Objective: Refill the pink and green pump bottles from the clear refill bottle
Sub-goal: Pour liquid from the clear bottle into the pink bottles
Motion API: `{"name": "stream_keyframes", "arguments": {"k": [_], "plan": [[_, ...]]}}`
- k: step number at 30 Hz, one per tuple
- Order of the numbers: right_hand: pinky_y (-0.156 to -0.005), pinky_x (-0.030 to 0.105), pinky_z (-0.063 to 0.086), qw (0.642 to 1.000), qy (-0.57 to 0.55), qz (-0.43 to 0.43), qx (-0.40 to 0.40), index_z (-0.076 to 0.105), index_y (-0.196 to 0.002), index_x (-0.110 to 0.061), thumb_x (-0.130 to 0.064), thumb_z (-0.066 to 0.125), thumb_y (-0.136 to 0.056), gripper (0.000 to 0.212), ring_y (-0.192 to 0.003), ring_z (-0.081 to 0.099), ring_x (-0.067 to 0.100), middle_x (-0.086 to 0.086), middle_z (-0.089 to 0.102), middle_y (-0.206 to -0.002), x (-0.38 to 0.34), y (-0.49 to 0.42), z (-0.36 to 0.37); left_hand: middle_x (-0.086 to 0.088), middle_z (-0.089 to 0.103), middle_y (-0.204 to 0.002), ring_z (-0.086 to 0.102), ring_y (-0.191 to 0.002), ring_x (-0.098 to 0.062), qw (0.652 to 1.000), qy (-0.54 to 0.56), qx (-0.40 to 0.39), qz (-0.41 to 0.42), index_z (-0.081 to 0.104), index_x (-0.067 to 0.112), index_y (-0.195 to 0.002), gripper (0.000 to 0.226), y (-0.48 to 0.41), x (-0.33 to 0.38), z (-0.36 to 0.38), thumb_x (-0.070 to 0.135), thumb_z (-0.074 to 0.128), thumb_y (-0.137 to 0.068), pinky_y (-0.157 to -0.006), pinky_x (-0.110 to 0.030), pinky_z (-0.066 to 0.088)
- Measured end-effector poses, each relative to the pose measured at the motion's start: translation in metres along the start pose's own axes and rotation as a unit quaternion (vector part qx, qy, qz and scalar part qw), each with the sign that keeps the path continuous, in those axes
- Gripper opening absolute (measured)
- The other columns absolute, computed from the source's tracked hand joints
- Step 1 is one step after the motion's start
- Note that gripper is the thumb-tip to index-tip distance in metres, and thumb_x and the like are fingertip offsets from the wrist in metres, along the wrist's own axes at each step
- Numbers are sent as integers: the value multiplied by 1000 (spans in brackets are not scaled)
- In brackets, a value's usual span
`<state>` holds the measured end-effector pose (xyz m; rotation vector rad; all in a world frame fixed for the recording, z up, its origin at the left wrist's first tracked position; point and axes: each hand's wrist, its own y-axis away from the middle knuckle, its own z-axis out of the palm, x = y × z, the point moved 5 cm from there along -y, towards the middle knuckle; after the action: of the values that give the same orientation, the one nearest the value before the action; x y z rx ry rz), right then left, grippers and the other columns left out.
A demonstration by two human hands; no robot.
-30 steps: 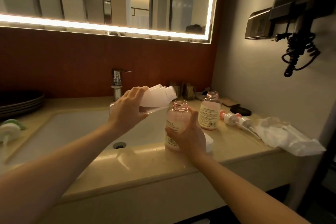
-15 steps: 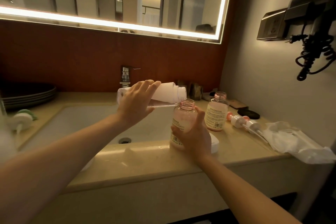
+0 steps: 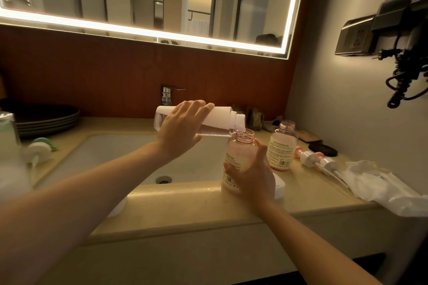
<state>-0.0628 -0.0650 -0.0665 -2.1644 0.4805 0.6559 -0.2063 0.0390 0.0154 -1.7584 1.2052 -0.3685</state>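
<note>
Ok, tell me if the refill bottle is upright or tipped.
Tipped: the refill bottle lies nearly level in the left hand, mouth over the pink bottle.

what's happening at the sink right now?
A person is refilling. The left hand grips the clear refill bottle, tipped almost level, its mouth at the open neck of a pink bottle that the right hand holds upright on the counter. A second uncapped pink bottle stands just behind; the pump heads lie beside it.
</note>
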Motion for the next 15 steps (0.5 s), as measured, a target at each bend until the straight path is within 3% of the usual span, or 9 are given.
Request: {"name": "stream_keyframes", "arguments": {"k": [15], "plan": [[-77, 30, 50, 1000, 8, -2, 4, 23, -133, -16, -45, 72, -71, 84, -111, 54, 23, 6, 50, -129, 2, 0, 1, -16, 60, -112, 61, -97, -33, 1000, -10, 6, 17, 41, 9, -121, 80, -3, -1, -1, 13, 87, -55, -79, -48, 53]]}}
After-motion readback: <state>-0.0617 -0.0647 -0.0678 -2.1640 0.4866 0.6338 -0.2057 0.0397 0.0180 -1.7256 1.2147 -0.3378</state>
